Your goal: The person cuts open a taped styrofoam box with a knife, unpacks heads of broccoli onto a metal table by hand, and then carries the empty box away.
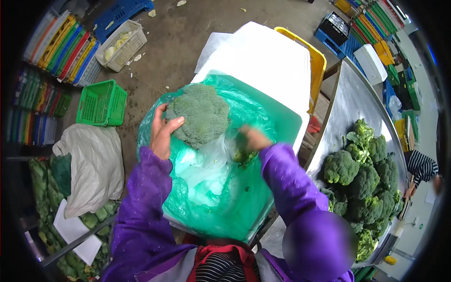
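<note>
As the left hand [162, 137], fingers half-spread, supports a broad green broccoli head [199, 113] near the far left corner of the green-film-lined white box [304, 127], positioning seems underway. The right hand's [256, 139] hold is unclear; lowering calls for gentle support.

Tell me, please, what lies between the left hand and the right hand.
A broccoli, held at its edge by the left hand, and then clear plastic toward the blurred right hand, as the head view shows.
</note>
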Available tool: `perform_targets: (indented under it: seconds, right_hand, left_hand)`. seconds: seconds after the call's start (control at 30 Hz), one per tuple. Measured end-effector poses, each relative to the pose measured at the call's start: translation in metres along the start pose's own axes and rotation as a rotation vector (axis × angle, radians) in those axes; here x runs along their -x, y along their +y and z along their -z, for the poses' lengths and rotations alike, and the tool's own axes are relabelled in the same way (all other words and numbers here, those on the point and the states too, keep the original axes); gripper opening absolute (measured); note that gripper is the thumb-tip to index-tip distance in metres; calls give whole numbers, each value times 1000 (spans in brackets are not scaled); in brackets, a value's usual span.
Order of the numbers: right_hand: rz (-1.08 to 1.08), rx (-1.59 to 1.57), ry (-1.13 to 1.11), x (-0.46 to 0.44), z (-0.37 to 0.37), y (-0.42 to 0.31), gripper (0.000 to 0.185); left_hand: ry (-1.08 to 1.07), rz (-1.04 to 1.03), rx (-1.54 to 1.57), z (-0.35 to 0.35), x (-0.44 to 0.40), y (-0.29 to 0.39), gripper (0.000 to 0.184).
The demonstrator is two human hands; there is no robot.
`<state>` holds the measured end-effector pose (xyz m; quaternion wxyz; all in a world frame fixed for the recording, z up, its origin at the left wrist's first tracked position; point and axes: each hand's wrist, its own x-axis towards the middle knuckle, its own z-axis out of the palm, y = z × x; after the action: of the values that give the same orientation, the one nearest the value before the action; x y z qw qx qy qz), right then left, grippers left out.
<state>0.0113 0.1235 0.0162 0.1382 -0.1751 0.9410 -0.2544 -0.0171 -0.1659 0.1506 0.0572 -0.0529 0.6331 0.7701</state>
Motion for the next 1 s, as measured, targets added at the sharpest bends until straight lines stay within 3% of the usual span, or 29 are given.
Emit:
perform_targets:
  seconds: [0.03, 0.1, 0.13, 0.2, 0.23, 0.27, 0.3, 0.33, 0.4, 0.47, 0.5, 0.57, 0.6, 0.63, 0.7, 0.8, 0.87, 0.93, 1.0]
  right_hand:
    - [-405, -151, 150, -14, 20, 22, 40]
    - [-564, -441, 531, -4, 56, 92, 38]
    - [-590, -430, 524, 14, 96, 44, 38]
    - [-553, -394, 155, 59, 139, -9, 49]
    - [-312, -191, 214, 87, 140, -6, 55]
    - [-504, -576, 141, 106, 174, -36, 53]
    - [-541, -791, 522, 128, 185, -39, 46]
    - [-555, -780, 897, 144, 197, -36, 39]
    - [-573, 45, 1336, 167, 202, -49, 24]
    - [-251, -41, 1441, 157, 192, -107, 17]
    - [-122, -148, 1231, 156, 171, -129, 20]
    - [-193, -586, 384, 118, 122, -150, 32]
    - [-103, -401, 234, 96, 81, -114, 40]
    - [-364, -180, 135, 76, 40, -78, 51]
    - [-702, -26, 143, 40, 0, -29, 58]
    - [-745, -434, -54, 17, -5, 3, 62]
    - [-633, -444, -204, 15, -14, 13, 65]
    - [-531, -221, -74, 37, -12, -24, 59]
    - [-501, -212, 226, 58, -55, -36, 55]
  left_hand:
    - [37, 18, -20, 4, 11, 8, 61]
    - [31, 29, -6, 24, 25, 15, 62]
    - [24, 39, 0, 35, 32, 16, 63]
    - [32, 43, 27, 49, 47, 13, 64]
    - [40, 44, 42, 52, 55, 10, 65]
    - [21, 51, 25, 54, 61, 8, 66]
    - [1, 57, 5, 57, 68, 7, 66]
    - [-20, 63, -19, 59, 74, 7, 66]
    - [-52, 78, -13, 57, 79, 6, 66]
    - [-49, 102, -18, 54, 82, 3, 66]
    - [-26, 106, -40, 52, 84, 3, 66]
    - [-20, 87, -119, 44, 88, 11, 67]
    - [-20, 70, -155, 40, 90, 16, 67]
    - [-24, 61, -165, 38, 92, 20, 68]
    - [-22, 33, -181, 36, 101, 25, 71]
    - [1, 21, -149, 44, 122, 22, 74]
    - [11, 4, -122, 47, 133, 12, 75]
    - [42, 17, -140, 56, 140, -6, 73]
    - [32, 93, -57, 56, 145, -14, 69]
